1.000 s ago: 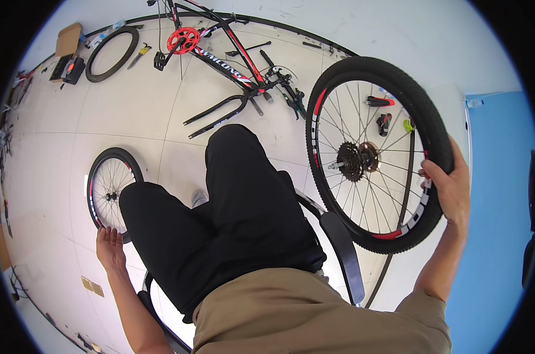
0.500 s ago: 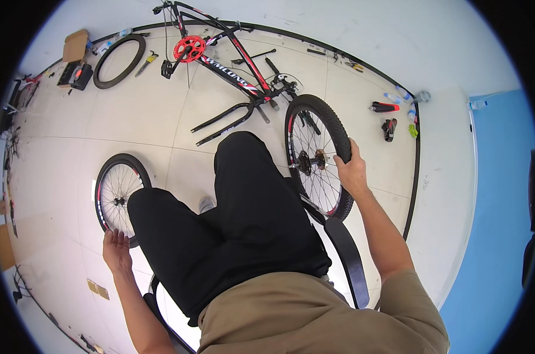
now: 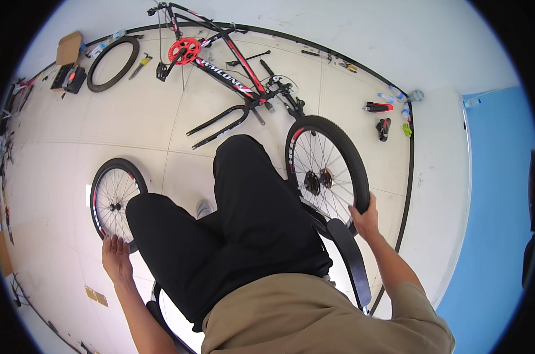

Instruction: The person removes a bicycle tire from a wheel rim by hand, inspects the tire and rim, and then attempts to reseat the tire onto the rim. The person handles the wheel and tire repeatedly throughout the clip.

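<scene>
On my right a rear bicycle wheel (image 3: 357, 156) with a knobby black tyre and a sprocket cluster at its hub stands upright beside my knee. My right hand (image 3: 367, 219) is closed round its tyre, thumb on the inner side. To my left stands a smaller-looking bicycle wheel (image 3: 139, 171) with a plain hub and no sprockets. The fingers of my left hand (image 3: 117, 262) are bent over this wheel's near edge and grip it; my leg hides part of the wheel.
Ahead lies a black and red bicycle frame (image 3: 244, 59) with a red chainring (image 3: 185, 51) and a fork (image 3: 223, 127). A loose tyre (image 3: 93, 74), an opened box (image 3: 69, 48), a red-black saddle (image 3: 378, 107) and tools lie along the walls. A chair armrest (image 3: 349, 253) is at my right.
My right hand has moved nearer to me, and the rear wheel has turned and shifted nearer and to the right. My left hand keeps its hold on the other wheel.
</scene>
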Demonstrator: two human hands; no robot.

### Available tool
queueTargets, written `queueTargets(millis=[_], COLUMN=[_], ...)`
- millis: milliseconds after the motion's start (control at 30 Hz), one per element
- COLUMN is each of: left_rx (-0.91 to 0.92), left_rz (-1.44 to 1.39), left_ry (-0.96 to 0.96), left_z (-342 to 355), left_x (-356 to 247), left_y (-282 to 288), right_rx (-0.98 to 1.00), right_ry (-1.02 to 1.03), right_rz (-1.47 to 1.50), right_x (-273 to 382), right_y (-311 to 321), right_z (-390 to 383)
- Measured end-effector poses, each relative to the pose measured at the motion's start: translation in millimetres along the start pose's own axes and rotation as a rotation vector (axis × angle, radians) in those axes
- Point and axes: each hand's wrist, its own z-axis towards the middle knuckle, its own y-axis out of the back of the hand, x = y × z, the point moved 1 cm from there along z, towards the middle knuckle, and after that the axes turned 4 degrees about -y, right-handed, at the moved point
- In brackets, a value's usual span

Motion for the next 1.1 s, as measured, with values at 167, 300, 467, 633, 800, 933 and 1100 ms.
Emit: queueTargets(millis=[167, 300, 467, 633, 800, 933, 1100], left_rx=[0.057, 0.062, 0.043, 0.045, 0.066, 0.052, 0.026], left_rz=[0.087, 0.067, 0.071, 0.086, 0.074, 0.085, 0.041], left_ry=[0.004, 0.019, 0.019, 0.021, 0.061, 0.038, 0.025], left_z=[-10.7, 7.8, 4.7, 11.4, 20.7, 17.7, 13.9], left_x=[0.0, 6.0, 2.1, 0.8, 8.4, 1.5, -0.2], left_y=[-18.6, -0.5, -3.3, 2.8, 5.3, 6.1, 5.6], right_rx=[-0.172, -0.101, -0.036, 0.095, 0.181, 0.263, 0.252], right_ry=[0.037, -0.121, -0.101, -0.099, -0.014, -0.08, -0.044], right_rz=[0.173, 0.188, 0.034, -0.037, -0.098, -0.148, -0.046], right_x=[-3.6, 8.2, 13.5, 51.8, 97.9, 101.2, 110.2], right_y=[23.3, 28.9, 18.3, 21.2, 5.0, -11.2, -12.4], right_z=[16.3, 39.2, 2.3, -7.9, 41.7, 56.6, 64.9])
